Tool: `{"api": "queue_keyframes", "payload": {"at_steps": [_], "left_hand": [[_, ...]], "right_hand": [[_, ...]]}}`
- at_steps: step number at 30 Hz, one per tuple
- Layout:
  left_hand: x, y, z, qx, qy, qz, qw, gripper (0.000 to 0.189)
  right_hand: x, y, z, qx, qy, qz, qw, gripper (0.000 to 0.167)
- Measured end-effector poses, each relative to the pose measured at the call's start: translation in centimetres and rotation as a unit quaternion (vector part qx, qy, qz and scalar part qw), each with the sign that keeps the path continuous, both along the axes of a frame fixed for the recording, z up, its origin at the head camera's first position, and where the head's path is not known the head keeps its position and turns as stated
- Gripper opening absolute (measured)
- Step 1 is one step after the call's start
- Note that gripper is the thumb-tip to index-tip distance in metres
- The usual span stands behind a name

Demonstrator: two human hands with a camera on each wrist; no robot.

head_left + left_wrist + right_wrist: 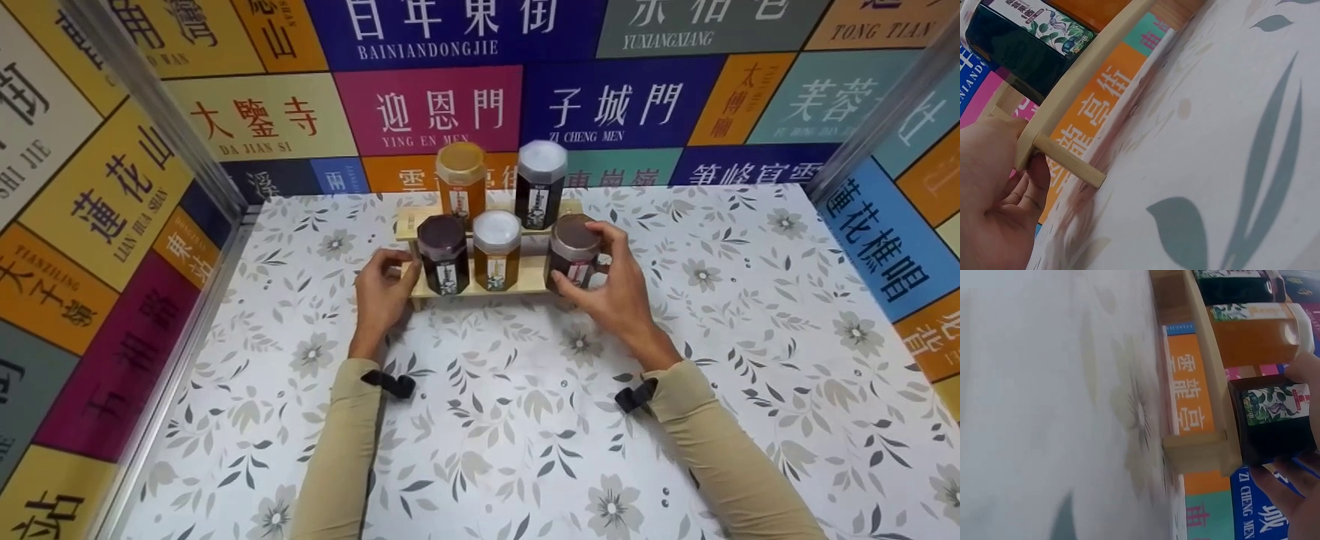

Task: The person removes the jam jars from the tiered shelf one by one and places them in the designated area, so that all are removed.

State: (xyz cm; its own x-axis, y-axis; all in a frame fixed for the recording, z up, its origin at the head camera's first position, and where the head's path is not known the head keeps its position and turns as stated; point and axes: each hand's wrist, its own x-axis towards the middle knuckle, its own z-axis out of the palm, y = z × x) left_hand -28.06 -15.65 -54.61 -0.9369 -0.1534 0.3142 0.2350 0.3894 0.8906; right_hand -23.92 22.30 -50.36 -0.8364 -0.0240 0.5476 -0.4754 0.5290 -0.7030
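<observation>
A two-tier wooden rack (pixel 534 274) holds several faceted jars with labels. My left hand (pixel 382 292) grips the rack's left end; in the left wrist view its thumb and fingers (pixel 1030 185) are at the corner beside a short peg leg (pixel 1069 160). My right hand (pixel 619 289) holds a dark jar (pixel 574 244) at the right end of the lower tier, its base at the front board (pixel 1213 343) in the right wrist view. Left of it on that tier stand an amber jar (pixel 496 251) with a pale lid and a dark jar (pixel 442 255).
On the upper tier are an orange jar (pixel 461 184) and a dark jar (pixel 541 184) with a pale lid. The rack stands on a leaf-patterned tabletop (pixel 510 435). Behind it rises a wall of colourful sign panels (pixel 435 109), with another panelled wall (pixel 97 195) on the left.
</observation>
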Motion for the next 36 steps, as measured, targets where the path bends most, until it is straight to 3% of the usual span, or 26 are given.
{"api": "queue_keyframes", "payload": {"at_steps": [10, 17, 23, 28, 36], "left_hand": [[-0.1, 0.2, -0.2, 0.025, 0.005, 0.005, 0.9997, 0.02], [-0.2, 0.4, -0.1, 0.019, 0.004, 0.017, 0.9997, 0.017], [-0.1, 0.3, -0.2, 0.032, -0.008, 0.012, 0.9994, 0.019], [-0.2, 0.3, -0.3, 0.058, -0.023, -0.001, 0.9981, 0.019], [-0.2, 0.4, -0.2, 0.084, -0.029, -0.011, 0.996, 0.022]], "right_hand": [[-0.9, 3.0, 0.6, -0.01, -0.017, -0.04, 0.999, 0.085], [-1.7, 4.9, 0.8, -0.036, -0.038, -0.062, 0.9967, 0.087], [-2.4, 6.0, -0.4, -0.028, -0.102, -0.058, 0.9927, 0.096], [-2.8, 6.6, -1.3, 0.003, -0.163, -0.054, 0.9851, 0.091], [-4.7, 6.4, -1.5, 0.016, -0.189, -0.068, 0.9794, 0.086]]}}
